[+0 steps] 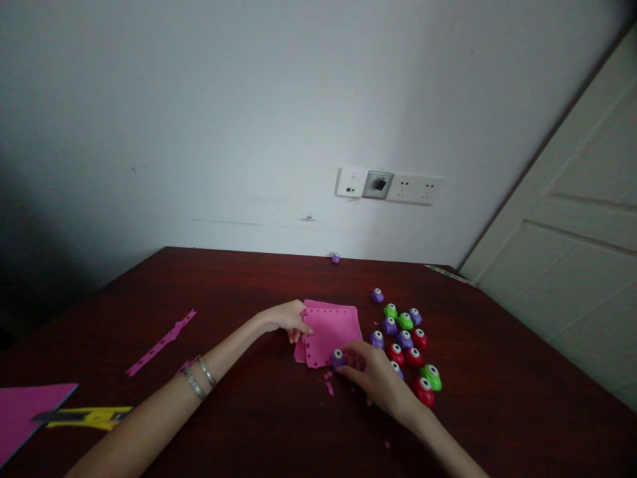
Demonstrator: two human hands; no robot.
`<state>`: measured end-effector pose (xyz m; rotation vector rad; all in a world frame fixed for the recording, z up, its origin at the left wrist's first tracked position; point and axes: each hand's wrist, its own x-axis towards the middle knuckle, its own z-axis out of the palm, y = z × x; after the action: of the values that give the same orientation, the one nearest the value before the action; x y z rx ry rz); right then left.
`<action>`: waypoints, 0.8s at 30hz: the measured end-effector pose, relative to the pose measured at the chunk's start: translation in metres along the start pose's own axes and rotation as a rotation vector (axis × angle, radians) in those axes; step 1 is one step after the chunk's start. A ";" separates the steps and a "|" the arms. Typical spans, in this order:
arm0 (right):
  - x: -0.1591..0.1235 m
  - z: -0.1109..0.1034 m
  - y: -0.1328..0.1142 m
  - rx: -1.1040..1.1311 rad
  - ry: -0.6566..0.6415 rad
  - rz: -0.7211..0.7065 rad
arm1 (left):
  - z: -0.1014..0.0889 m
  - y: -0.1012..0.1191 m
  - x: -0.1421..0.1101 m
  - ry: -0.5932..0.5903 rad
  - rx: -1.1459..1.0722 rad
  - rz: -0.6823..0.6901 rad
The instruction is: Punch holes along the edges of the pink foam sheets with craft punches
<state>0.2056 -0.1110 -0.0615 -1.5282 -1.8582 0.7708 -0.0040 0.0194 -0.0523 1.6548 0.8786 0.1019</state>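
Left hand (287, 317) pinches the pink paper (332, 330), right hand (377, 376) grips a purple punch (338, 360) (messy stack tbh), so uneven pulling could skew sheets.

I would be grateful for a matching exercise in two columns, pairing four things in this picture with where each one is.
Things
1. Yellow-handled utility knife
2. Stacked pink square sheets
3. Silver-coloured metal bracelets
4. White rectangular socket panel

Places
A. Around the left forearm
B. On the pale wall
C. Touched by the left hand
D. With its blade over a larger pink sheet

Right pairs: 1-D, 2-C, 3-A, 4-B
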 end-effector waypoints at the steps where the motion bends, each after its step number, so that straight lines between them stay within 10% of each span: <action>1: 0.000 0.001 0.001 -0.002 0.006 -0.004 | 0.000 0.000 0.000 0.002 0.043 -0.001; 10: 0.000 0.003 -0.002 0.028 -0.014 0.009 | 0.011 0.014 -0.007 0.524 0.802 0.146; 16: -0.002 0.001 0.000 0.064 -0.017 0.005 | 0.027 0.023 -0.018 0.051 0.961 0.117; 24: -0.001 0.004 0.005 -0.026 -0.027 -0.043 | 0.028 0.020 -0.016 -0.059 0.926 0.118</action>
<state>0.2059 -0.1111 -0.0677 -1.4957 -1.9215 0.7540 0.0089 -0.0132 -0.0373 2.5506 0.8293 -0.3212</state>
